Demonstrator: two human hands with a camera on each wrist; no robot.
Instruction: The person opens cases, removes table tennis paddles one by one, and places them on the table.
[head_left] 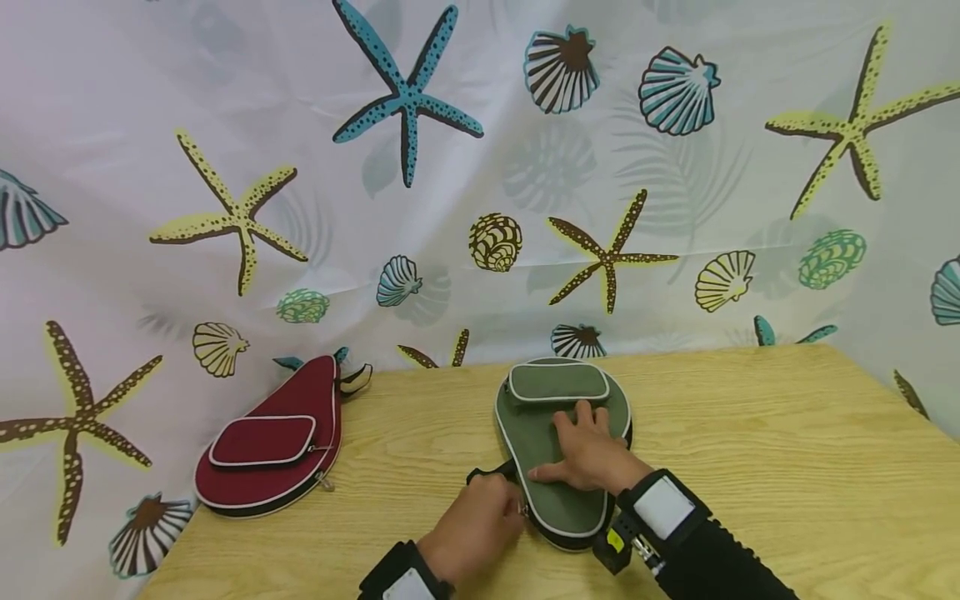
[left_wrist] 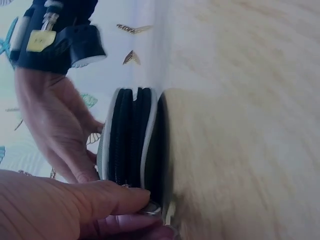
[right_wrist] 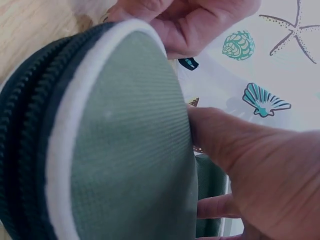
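On table (head_left: pixel 750 458) | 2 cases (head_left: pixel 564 506) | left fingers (left_wrist: pixel 112 200) pinching 1 zipper pull (left_wrist: pixel 151 209) | right fingers (head_left: pixel 583 415) spread

A green fabric zip case (right_wrist: pixel 130 135) fills the centre, two black zipper rows (right_wrist: pixel 32 105) at 9 o'clock beside white piping (right_wrist: pixel 62 125). The right hand (right_wrist: pixel 272 175) rests on it from 4 o'clock; the left hand (right_wrist: pixel 192 22) curls beside its rim at 12. Shell-printed cloth (right_wrist: pixel 220 82) shows toward 2.

Grn wht-trimmed case (head_left: pixel 534 440), part-unzipped, flat
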